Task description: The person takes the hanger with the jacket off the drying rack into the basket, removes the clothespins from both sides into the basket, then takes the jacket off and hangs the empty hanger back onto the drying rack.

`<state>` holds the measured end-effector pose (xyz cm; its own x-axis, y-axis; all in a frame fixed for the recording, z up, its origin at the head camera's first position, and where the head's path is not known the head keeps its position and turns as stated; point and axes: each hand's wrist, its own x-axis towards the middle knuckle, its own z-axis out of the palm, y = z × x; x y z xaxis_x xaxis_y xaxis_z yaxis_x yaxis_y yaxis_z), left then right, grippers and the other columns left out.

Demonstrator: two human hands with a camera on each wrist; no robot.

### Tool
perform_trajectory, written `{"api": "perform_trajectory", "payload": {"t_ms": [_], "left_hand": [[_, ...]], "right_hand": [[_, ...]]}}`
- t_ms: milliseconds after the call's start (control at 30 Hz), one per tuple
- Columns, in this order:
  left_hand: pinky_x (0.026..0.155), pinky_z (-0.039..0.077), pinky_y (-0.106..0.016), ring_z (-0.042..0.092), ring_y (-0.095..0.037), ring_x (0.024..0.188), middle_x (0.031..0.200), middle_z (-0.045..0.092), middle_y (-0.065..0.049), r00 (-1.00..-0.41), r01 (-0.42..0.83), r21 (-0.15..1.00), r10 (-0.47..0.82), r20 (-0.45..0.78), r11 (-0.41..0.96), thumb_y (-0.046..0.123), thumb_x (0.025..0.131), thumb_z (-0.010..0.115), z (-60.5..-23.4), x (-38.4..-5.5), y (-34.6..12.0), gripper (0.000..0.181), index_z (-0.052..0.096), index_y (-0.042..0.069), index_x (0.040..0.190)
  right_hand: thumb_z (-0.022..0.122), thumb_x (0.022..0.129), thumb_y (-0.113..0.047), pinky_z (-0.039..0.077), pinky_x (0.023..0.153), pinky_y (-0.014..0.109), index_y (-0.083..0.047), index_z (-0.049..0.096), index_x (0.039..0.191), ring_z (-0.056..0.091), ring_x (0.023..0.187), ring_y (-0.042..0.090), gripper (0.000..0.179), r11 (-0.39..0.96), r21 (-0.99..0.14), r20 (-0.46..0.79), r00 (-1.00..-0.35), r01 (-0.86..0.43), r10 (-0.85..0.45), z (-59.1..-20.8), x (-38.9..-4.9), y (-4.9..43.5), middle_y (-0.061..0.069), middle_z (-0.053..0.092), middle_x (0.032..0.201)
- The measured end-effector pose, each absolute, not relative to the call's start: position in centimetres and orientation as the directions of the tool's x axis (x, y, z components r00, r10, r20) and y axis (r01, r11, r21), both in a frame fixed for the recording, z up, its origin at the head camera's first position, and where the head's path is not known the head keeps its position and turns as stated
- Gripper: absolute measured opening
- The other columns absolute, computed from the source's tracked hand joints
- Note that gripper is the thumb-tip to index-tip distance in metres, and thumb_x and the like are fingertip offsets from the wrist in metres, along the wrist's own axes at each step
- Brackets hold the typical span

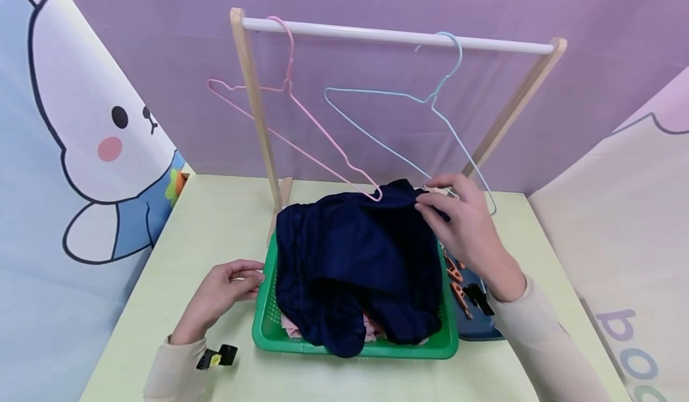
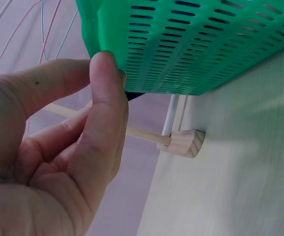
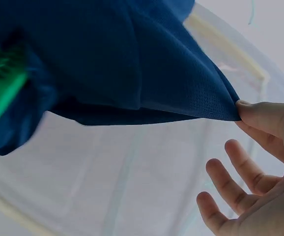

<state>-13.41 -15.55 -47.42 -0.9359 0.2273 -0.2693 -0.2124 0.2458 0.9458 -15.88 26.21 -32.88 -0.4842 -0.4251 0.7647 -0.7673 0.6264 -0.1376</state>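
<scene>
A dark blue garment [image 1: 355, 246] lies heaped over the green basket [image 1: 355, 347], with folds hanging toward its front rim. My right hand [image 1: 465, 228] pinches a corner of the garment between thumb and forefinger. In the right wrist view, the cloth [image 3: 181, 73] is drawn to a point at those fingertips, while the other fingers are spread apart from it. On the left, my left hand [image 1: 228, 285] holds the basket's side rim. The left wrist view has its thumb and finger meeting at the edge of the slotted basket wall [image 2: 181, 44].
Behind the basket stands a wooden rack with a white rail [image 1: 398, 34]. A pink hanger [image 1: 323, 133] and a light blue hanger [image 1: 387, 142] hang from it. Pink cloth [image 1: 290, 327] shows beneath the garment. Orange clips [image 1: 459, 297] lie on a dark blue tray [image 1: 479, 328] at right.
</scene>
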Motion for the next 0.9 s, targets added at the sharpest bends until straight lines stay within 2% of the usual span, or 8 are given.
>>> {"api": "perform_trajectory", "payload": {"t_ms": [167, 300, 400, 533, 700, 800, 900], "left_hand": [[0.077, 0.06, -0.038, 0.071, -0.024, 0.087, 0.108, 0.068, -0.016, -0.938, -0.21, 0.945, 0.222, -0.268, 0.252, 0.011, 0.097, 0.066, -47.3, -13.4, -15.5, 0.039, 0.058, -0.008, 0.13], [0.077, 0.061, -0.038, 0.071, -0.024, 0.087, 0.108, 0.069, -0.016, -0.938, -0.204, 0.944, 0.225, -0.264, 0.259, 0.01, 0.097, 0.066, -47.2, -13.3, -15.5, 0.039, 0.057, -0.009, 0.13], [0.076, 0.061, -0.037, 0.071, -0.024, 0.087, 0.108, 0.069, -0.015, -0.939, -0.197, 0.944, 0.226, -0.26, 0.266, 0.01, 0.098, 0.065, -47.2, -13.2, -15.5, 0.039, 0.057, -0.009, 0.13], [0.075, 0.061, -0.034, 0.071, -0.024, 0.087, 0.108, 0.069, -0.016, -0.94, -0.198, 0.943, 0.222, -0.26, 0.269, 0.01, 0.097, 0.065, -47.2, -13.3, -15.5, 0.039, 0.057, -0.009, 0.13], [0.074, 0.061, -0.033, 0.071, -0.024, 0.087, 0.107, 0.068, -0.017, -0.94, -0.198, 0.942, 0.22, -0.26, 0.27, 0.01, 0.097, 0.066, -47.2, -13.3, -15.5, 0.038, 0.058, -0.009, 0.129], [0.074, 0.061, -0.033, 0.071, -0.024, 0.087, 0.107, 0.068, -0.017, -0.94, -0.198, 0.943, 0.222, -0.26, 0.266, 0.01, 0.097, 0.066, -47.2, -13.3, -15.5, 0.038, 0.058, -0.009, 0.129], [0.075, 0.061, -0.034, 0.071, -0.024, 0.087, 0.107, 0.068, -0.017, -0.939, -0.198, 0.945, 0.226, -0.259, 0.259, 0.01, 0.097, 0.066, -47.2, -13.3, -15.5, 0.038, 0.058, -0.009, 0.128]], "right_hand": [[0.064, 0.1, -0.022, 0.045, 0.073, 0.05, -0.005, 0.077, 0.084, 0.06, 0.088, 0.04, 0.026, 0.571, -0.058, 0.788, -0.389, -0.819, -0.478, -31.6, -13.4, 23.6, 0.02, 0.064, 0.102], [0.057, 0.103, -0.02, 0.046, 0.074, 0.055, -0.01, 0.076, 0.086, 0.061, 0.094, 0.038, 0.028, 0.56, -0.002, 0.742, -0.377, -0.828, -0.555, -32.2, -10.9, 21.2, 0.015, 0.065, 0.106], [0.056, 0.1, -0.012, 0.046, 0.083, 0.057, -0.013, 0.076, 0.089, 0.059, 0.101, 0.035, 0.023, 0.567, 0.044, 0.642, -0.412, -0.822, -0.647, -33.5, -9.5, 19.8, 0.012, 0.063, 0.11], [0.065, 0.088, -0.002, 0.044, 0.093, 0.053, -0.017, 0.074, 0.089, 0.055, 0.106, 0.031, 0.017, 0.57, 0.117, 0.426, -0.477, -0.813, -0.769, -35.9, -8.5, 18.4, 0.007, 0.06, 0.115], [0.079, 0.082, -0.007, 0.041, 0.098, 0.053, -0.024, 0.077, 0.085, 0.052, 0.106, 0.026, 0.017, 0.555, 0.192, 0.162, -0.532, -0.809, -0.831, -38.7, -8.1, 17.1, 0.002, 0.059, 0.116], [0.08, 0.083, -0.011, 0.041, 0.099, 0.053, -0.028, 0.079, 0.083, 0.052, 0.104, 0.025, 0.017, 0.554, 0.222, 0.082, -0.551, -0.802, -0.831, -39.7, -8.2, 16.6, 0.001, 0.059, 0.115], [0.08, 0.083, -0.011, 0.041, 0.099, 0.053, -0.029, 0.079, 0.084, 0.052, 0.104, 0.025, 0.019, 0.567, 0.227, 0.065, -0.569, -0.792, -0.82, -40.1, -8.4, 16.5, 0.0, 0.059, 0.114]]}}
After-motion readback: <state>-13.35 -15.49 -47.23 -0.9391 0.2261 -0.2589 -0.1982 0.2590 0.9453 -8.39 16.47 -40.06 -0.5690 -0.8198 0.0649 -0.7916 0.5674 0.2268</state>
